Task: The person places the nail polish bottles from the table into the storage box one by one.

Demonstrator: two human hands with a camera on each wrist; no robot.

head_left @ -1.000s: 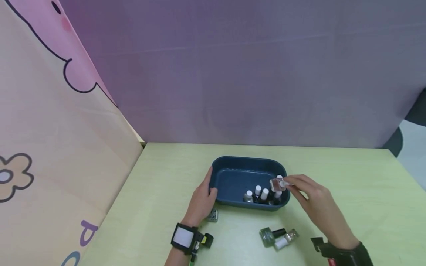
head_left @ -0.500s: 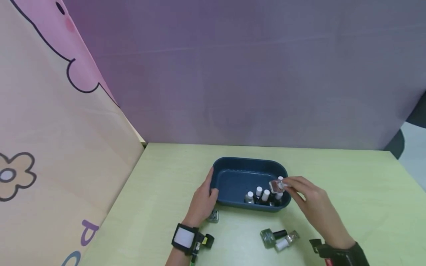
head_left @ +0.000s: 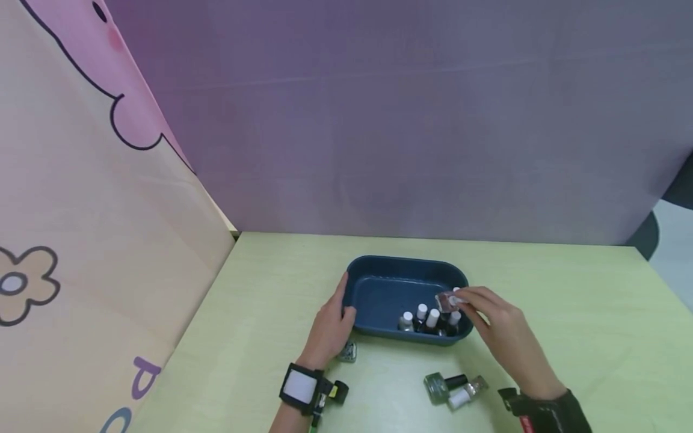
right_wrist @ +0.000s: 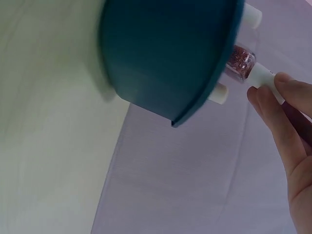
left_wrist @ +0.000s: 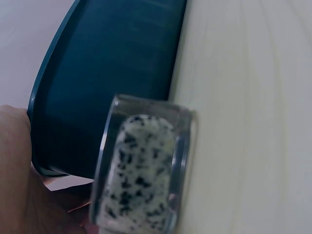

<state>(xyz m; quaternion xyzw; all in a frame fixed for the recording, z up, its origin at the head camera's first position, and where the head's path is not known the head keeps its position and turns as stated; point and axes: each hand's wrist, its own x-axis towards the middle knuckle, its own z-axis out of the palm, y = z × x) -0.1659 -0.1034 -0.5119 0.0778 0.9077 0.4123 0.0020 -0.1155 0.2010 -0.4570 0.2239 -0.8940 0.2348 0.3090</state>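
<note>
A dark blue tray lies on the table, its left end gripped by my left hand. The left wrist view has the thumb at the rim and fingers reaching under the end. With thumb and fingertips, my right hand pinches the white cap of a nail polish bottle with reddish glitter. That bottle is tilted over the tray's right end. Several white-capped nail polish bottles stand grouped inside, along the near right side. Close to my left wrist lies a black-and-white speckled nail polish bottle, partly hidden in the head view.
On the table in front of the tray, a green nail polish bottle with a black cap lies against a white-capped glitter one. A purple cloth wall rises behind the pale table, and a printed panel stands at left.
The right hand and its nail polish bottle have shifted slightly left over the tray, and the bottle has tilted a little more. The left hand keeps its grip on the tray.
</note>
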